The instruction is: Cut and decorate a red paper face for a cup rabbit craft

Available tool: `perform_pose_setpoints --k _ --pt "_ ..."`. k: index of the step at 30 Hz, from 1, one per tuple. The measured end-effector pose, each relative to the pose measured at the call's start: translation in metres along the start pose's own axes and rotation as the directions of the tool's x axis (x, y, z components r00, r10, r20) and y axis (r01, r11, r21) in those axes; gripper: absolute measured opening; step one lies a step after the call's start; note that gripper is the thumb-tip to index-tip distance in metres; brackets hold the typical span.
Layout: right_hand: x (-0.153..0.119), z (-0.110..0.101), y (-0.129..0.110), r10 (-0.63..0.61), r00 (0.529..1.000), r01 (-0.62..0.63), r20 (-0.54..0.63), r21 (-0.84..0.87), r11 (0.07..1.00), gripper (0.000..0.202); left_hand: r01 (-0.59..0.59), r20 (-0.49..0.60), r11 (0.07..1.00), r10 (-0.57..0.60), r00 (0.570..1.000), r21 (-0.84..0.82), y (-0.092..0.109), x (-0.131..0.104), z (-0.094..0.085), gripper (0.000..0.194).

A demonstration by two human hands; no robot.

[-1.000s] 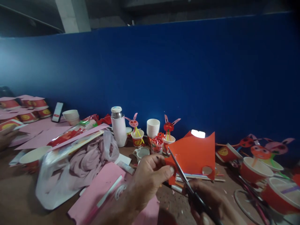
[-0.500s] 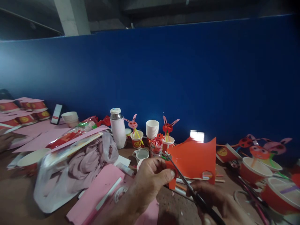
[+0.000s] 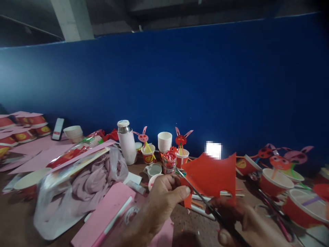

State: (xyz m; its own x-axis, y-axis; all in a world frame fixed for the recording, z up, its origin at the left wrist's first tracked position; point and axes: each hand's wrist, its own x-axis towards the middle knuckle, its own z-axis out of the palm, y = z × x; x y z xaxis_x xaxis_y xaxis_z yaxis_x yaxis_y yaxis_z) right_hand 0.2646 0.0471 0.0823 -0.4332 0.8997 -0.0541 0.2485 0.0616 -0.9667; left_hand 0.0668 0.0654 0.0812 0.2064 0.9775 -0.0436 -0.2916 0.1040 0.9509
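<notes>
Above the brown counter [image 3: 15,212], the red paper sheet [image 3: 209,175] looked light, thin and fairly stiff but easy to crease or tear, best taken by a solid margin clear of its rounded cut-out. It stretched away rightward from the left hand [image 3: 161,200], whose thumb and fingers pinched its near left end, while the right hand [image 3: 248,219] had its fingers closed around the dark handles of the scissors [image 3: 218,216], blades slanting just beside the left fingertips.
</notes>
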Motion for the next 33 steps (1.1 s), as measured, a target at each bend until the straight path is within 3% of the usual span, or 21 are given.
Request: perform_pose_setpoints --k 5,11,15,20,23,27,33 --pt "-0.001 0.002 -0.005 0.000 0.997 -0.003 0.079 0.036 0.999 0.026 0.011 0.016 1.000 -0.011 1.000 -0.008 0.001 -0.003 0.003 0.014" --pt "-0.010 0.003 -0.020 0.006 0.998 -0.009 0.060 0.051 0.999 0.023 -0.035 0.051 0.999 0.036 0.998 -0.018 0.005 -0.007 0.011 0.010" --pt "-0.028 -0.003 -0.024 -0.011 1.000 0.013 0.019 -0.081 0.997 0.022 -0.055 0.085 0.998 0.057 0.995 -0.029 0.002 -0.012 0.017 0.011" --pt "-0.053 -0.012 -0.010 -0.049 0.993 0.018 -0.110 -0.264 0.964 0.029 -0.078 0.150 0.997 0.073 0.986 0.023 -0.005 -0.017 0.024 0.010" --pt "-0.055 -0.018 -0.006 -0.064 0.995 0.034 -0.072 -0.361 0.932 0.036 -0.081 0.153 0.996 0.075 0.985 0.034 -0.006 -0.018 0.027 0.011" --pt "-0.042 -0.025 -0.017 -0.144 0.990 0.130 0.001 -0.434 0.891 0.037 -0.093 0.090 0.995 0.091 0.992 0.022 0.000 -0.019 0.024 0.012" --pt "-0.020 -0.030 -0.037 -0.167 0.980 0.198 0.106 -0.467 0.862 0.037 -0.131 -0.077 0.990 0.134 0.988 0.045 0.015 -0.022 0.016 0.017"
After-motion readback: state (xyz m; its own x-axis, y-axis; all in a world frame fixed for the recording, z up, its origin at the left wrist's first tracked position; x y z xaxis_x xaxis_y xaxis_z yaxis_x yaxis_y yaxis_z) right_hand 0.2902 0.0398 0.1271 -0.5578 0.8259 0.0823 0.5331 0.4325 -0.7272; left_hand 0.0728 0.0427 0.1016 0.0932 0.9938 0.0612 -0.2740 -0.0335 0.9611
